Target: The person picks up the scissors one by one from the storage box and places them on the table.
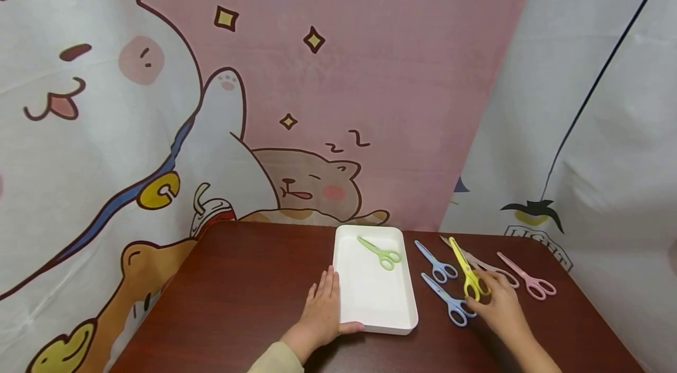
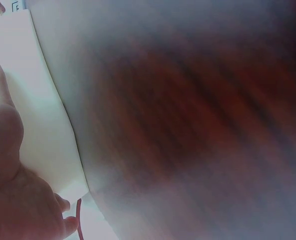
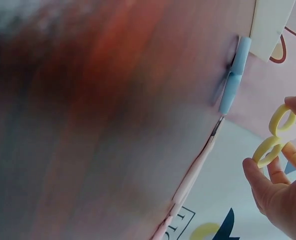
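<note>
My right hand (image 1: 499,305) pinches yellow scissors (image 1: 466,270) by the handle loops, the blades pointing away toward the back. In the right wrist view, thumb and fingers of the right hand (image 3: 282,200) grip those loops above the table. Along the left side of the white tray (image 1: 370,305) rests my left hand (image 1: 319,314), fingers straight, thumb at the near edge. The left wrist view shows the left hand (image 2: 5,150) against the tray (image 2: 45,115). Green scissors (image 1: 381,253) lie inside the tray, toward its far end.
Right of the tray lie two blue scissors, one farther back (image 1: 436,264) and one nearer (image 1: 444,296). Pale pink scissors (image 1: 482,264) lie partly behind the yellow ones, with pink scissors (image 1: 523,276) farther right. A cartoon-printed curtain (image 1: 402,97) hangs behind the brown table (image 1: 243,285).
</note>
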The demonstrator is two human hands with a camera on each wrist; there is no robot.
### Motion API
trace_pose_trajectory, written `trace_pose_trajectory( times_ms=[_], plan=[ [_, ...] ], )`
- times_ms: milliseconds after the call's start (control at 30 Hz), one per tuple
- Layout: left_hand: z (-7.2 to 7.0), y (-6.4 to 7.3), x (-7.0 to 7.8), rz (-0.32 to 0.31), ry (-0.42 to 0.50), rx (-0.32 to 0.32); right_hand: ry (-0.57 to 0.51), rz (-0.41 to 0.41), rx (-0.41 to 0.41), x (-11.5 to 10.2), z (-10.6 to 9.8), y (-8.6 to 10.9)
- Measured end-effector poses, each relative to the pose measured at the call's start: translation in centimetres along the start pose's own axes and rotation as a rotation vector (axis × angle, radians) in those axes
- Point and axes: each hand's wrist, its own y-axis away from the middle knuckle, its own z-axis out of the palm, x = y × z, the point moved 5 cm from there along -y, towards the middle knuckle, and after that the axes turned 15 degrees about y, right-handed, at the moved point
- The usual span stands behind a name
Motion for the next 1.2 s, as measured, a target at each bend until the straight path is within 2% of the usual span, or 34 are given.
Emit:
trace_pose_trajectory(
  times_ms=[200, 933, 1200],
  plan=[
    [0.0, 0.1, 0.0, -0.005, 0.000, -0.010, 0.008, 0.015, -0.026, 0.9, -0.1, 0.2],
    [0.2, -0.1, -0.1, 0.004, -0.007, -0.001, 0.090, -0.028, -0.037, 2.7, -1.0, 0.3],
    [0.2, -0.1, -0.1, 0.011, -0.012, 0.009, 0.158, -0.005, -0.188, 3.4, -0.8, 0.3]
  ],
)
